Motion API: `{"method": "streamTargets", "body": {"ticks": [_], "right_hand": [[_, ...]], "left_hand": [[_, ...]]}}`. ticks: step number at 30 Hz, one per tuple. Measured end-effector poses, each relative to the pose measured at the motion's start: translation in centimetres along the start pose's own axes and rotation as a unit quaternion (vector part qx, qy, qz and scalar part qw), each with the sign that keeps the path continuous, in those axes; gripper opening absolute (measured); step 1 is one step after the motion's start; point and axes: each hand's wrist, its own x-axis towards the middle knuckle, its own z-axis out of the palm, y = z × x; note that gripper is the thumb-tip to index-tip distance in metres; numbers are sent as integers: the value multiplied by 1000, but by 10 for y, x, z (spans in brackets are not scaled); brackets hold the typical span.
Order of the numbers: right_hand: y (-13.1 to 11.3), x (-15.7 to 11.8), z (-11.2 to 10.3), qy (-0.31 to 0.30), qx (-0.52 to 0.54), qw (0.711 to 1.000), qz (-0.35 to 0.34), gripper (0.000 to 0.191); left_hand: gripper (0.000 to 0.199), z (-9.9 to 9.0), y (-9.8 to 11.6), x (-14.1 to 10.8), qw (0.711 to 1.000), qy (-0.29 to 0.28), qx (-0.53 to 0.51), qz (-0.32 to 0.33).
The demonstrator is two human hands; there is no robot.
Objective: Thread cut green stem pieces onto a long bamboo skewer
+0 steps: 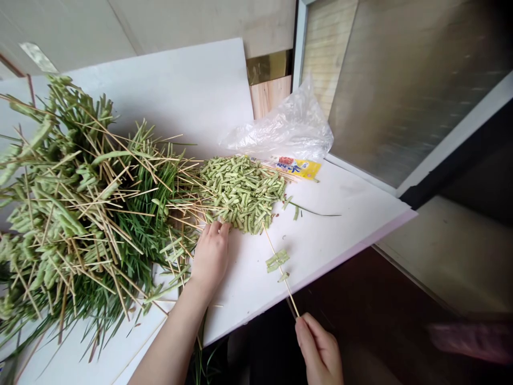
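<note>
My right hand (318,347) pinches the lower end of a thin wooden skewer (290,295) beyond the table's front edge. Several short green bean pieces (277,260) are threaded crosswise on it, and its upper tip reaches the near edge of the bean pile. My left hand (212,248) rests at the near edge of that pile of cut green beans (244,190), fingers curled at the pieces. Whatever those fingertips hold is hidden. Left of this hand lies a large heap of skewered beans (72,203) with sticks pointing many ways.
Dark green leafy stalks (140,235) lie among the skewers. Behind the pile are a clear plastic bag (288,128) and a yellow packet (306,169). The white table (340,230) ends in a slanting front edge. A framed glass panel (401,96) stands at the right.
</note>
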Motion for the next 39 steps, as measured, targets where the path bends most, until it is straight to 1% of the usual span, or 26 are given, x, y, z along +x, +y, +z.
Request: {"method": "streamTargets", "body": {"ticks": [5,9,11,14,18,20,22,24,27,29,31,33,36,39], "right_hand": [[0,0,0,2,-5,1000,-9,45],[3,1,-1,4,-3,1000,-15,46],[4,1,-1,1,-2,1000,-12,46],[5,2,-1,-3,0,1000,-2,49],[5,1,0,-1,0,1000,2,51],[5,1,0,2,-1,1000,1,49],[4,1,0,5,-1,1000,-1,48],[3,1,1,7,-1,1000,-3,46],[2,1,1,6,-4,1000,-5,46],[2,1,1,7,0,1000,-6,47],[3,1,1,11,4,1000,-5,49],[3,2,1,15,1,1000,-5,52],[3,2,0,8,-16,1000,-2,53],[3,2,0,0,-23,1000,1,52]], "left_hand": [[32,-3,1,0,1000,4,-14,-16],[19,-7,5,0,999,6,-27,-33],[16,-9,6,0,999,11,-35,-35],[18,-10,8,1,998,16,-28,-45],[21,-11,9,0,999,-17,2,-44],[18,-11,9,0,999,-18,-2,-39],[16,-11,8,0,999,-7,-23,-32],[13,-12,8,0,997,-2,-69,-24],[13,-14,9,0,988,-16,-152,-15],[14,-15,10,0,988,-20,-152,-26],[15,-13,11,0,992,-19,-119,-46],[12,-11,10,0,993,-22,-101,-52],[8,-8,8,0,992,-28,-116,-41],[11,-9,7,0,987,-30,-153,-42]]}}
